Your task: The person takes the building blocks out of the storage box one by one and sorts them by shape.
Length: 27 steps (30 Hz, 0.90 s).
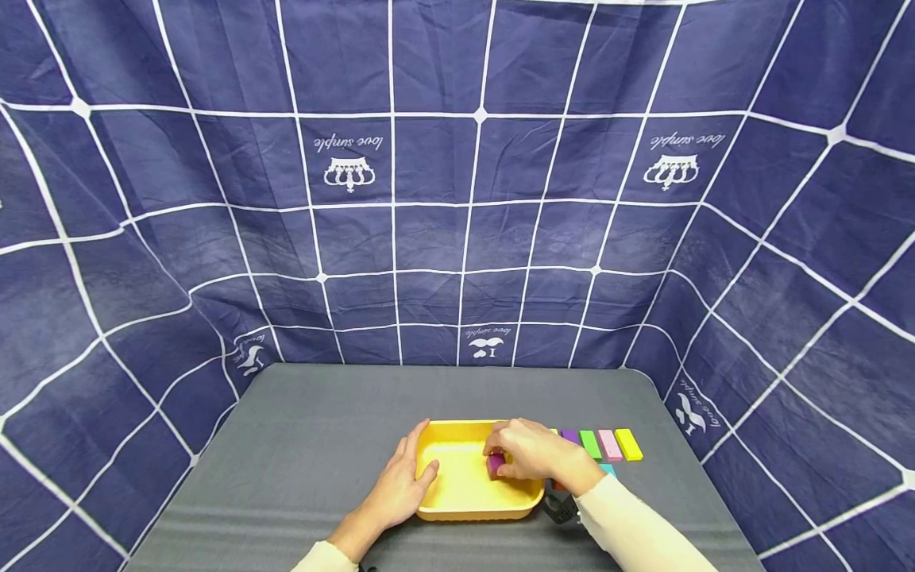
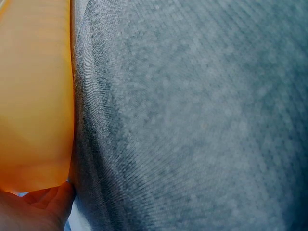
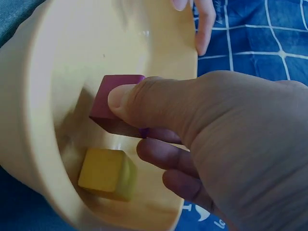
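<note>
A yellow plastic basin (image 1: pixel 457 508) stands on the grey table. At its left side my left hand (image 1: pixel 400 485) grips the rim, thumb over the inside and fingers along the outer edge. Fingers of that hand also show at the bottom corner of the left wrist view. Over the basin's right half, my right hand (image 1: pixel 532 453) pinches a purple-red block (image 3: pixel 118 98) between thumb and fingers. A purple edge shows beside the thumb; the block's far end is hidden by the hand. Inside the basin, a yellow block (image 3: pixel 103 171) lies below the held one.
Right of the basin, a row holds purple (image 1: pixel 569 436), green (image 1: pixel 590 444), pink (image 1: pixel 610 445) and yellow (image 1: pixel 629 445) blocks. A light blue block (image 1: pixel 608 469) is partly behind the right wrist. A black object (image 1: pixel 560 508) sits by that wrist. Blue gridded cloth (image 1: pixel 429 238) surrounds the table.
</note>
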Motion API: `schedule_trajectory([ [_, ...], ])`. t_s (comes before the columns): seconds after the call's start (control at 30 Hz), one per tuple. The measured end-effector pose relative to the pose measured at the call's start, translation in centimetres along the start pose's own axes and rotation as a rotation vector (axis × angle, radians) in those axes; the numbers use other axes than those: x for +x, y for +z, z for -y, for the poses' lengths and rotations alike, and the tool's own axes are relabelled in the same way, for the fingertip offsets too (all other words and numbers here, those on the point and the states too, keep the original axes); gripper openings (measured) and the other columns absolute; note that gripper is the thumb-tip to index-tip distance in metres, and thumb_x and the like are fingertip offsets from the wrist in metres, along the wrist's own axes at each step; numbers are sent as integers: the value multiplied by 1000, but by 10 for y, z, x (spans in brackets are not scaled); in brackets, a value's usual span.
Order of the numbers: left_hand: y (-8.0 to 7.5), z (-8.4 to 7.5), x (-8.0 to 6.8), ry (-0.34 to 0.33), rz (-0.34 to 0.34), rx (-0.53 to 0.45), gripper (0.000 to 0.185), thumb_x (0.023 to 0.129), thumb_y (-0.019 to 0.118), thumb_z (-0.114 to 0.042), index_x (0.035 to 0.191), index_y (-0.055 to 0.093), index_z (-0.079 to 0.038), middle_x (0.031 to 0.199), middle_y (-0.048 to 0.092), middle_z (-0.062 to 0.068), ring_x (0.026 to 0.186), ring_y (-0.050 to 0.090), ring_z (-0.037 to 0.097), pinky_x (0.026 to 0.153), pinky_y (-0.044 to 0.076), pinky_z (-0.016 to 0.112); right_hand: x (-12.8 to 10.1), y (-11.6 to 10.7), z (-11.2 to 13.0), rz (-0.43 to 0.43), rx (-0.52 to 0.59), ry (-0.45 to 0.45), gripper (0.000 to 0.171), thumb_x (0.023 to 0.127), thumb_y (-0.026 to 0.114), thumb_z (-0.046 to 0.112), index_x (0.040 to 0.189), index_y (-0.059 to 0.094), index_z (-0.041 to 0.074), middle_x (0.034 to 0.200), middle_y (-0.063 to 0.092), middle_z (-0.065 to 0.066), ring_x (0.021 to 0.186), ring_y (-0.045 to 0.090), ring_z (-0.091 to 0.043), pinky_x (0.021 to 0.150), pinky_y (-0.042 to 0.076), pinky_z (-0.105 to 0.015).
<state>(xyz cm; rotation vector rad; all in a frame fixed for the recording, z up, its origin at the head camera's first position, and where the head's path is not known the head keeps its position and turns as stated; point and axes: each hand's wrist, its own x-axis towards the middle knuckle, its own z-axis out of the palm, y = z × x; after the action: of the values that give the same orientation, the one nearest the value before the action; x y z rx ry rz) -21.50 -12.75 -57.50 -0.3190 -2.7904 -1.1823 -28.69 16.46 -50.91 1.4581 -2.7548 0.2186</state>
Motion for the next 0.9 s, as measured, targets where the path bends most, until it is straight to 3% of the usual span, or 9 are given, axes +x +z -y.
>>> schedule_trajectory([
  [0.33,1,0,0,-16,12,-7,78,113,73,-27,180,36,-13,159,62,23,142,69,43,121,54,69,-13,-12,-2,-63,142,19,23,96,94,10,118,88,9,113,80,0,97,75,-6,94,67,-25],
  [0.67,1,1,0,-35,25,-9,79,113,73,-26,180,34,-14,159,61,24,140,69,43,123,53,70,-27,-21,-6,-109,136,45,28,98,93,13,126,87,9,115,79,1,100,76,-10,95,68,-30],
  [0.9,0,-1,0,-13,11,-8,79,112,75,-26,180,35,-14,157,62,23,140,70,42,122,54,70,-39,-23,-14,-159,130,52,34,96,92,9,129,84,6,116,80,-2,99,77,-13,96,69,-33],
])
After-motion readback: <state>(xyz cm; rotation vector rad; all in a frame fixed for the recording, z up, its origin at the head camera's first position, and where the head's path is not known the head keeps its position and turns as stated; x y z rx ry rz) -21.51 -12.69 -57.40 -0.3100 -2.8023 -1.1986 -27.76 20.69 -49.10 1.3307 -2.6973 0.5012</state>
